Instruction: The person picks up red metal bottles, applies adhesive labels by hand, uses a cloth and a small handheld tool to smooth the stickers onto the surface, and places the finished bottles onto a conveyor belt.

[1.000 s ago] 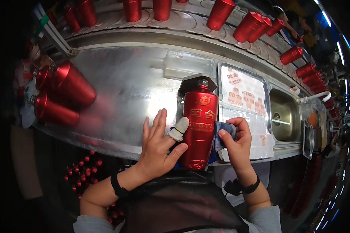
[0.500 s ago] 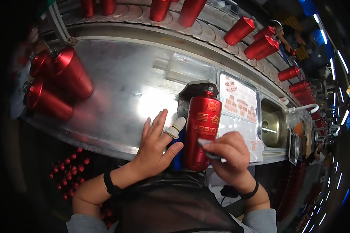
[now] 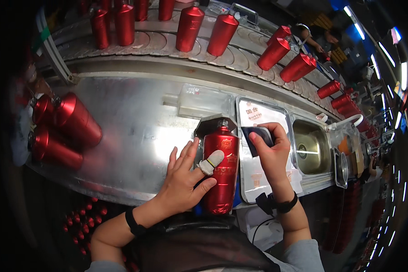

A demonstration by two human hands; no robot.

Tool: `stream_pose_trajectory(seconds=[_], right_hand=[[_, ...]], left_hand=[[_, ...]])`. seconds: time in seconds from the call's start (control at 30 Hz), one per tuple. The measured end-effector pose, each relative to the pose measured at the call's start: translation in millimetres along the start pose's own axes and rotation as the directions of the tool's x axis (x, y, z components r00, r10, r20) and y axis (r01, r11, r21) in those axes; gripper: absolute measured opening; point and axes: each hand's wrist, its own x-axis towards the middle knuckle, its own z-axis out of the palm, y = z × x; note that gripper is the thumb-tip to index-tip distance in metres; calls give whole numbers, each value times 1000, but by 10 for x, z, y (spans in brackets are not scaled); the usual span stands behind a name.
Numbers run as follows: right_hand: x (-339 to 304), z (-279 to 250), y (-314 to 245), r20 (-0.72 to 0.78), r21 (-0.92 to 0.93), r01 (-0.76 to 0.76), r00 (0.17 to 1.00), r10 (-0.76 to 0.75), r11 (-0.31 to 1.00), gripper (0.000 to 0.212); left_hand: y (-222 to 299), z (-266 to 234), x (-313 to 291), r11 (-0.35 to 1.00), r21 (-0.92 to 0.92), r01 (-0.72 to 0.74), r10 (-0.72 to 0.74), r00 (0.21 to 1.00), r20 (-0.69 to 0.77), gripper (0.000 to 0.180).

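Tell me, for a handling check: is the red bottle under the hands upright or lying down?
Lying down: the red bottle rests lengthwise on the steel table.
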Motion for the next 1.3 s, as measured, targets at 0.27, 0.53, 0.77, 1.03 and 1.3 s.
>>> stream_pose_trajectory(seconds=[0.27, 0.53, 0.77, 1.03, 1.3], right_hand=[[191, -513, 431, 53, 107, -95, 995, 90, 990, 23], [42, -1554, 1468, 168, 165, -335, 936, 309, 927, 20], [-117, -2241, 1772, 161, -239, -403, 881, 446, 883, 15], [14, -1819, 1676, 409, -639, -31, 833, 374, 769, 44], [295, -1571, 1703, 483, -617, 149, 847, 223, 773, 47]], left_hand=[[313, 339, 546, 1000, -21, 22, -22, 1000, -20, 53], [138, 698, 617, 985, -121, 123, -128, 991, -31, 58], [0, 847, 544, 960, -160, 230, -236, 971, -20, 60], [220, 824, 484, 942, -190, 275, -282, 959, -9, 59], [145, 747, 412, 931, -213, 295, -302, 953, -5, 57]])
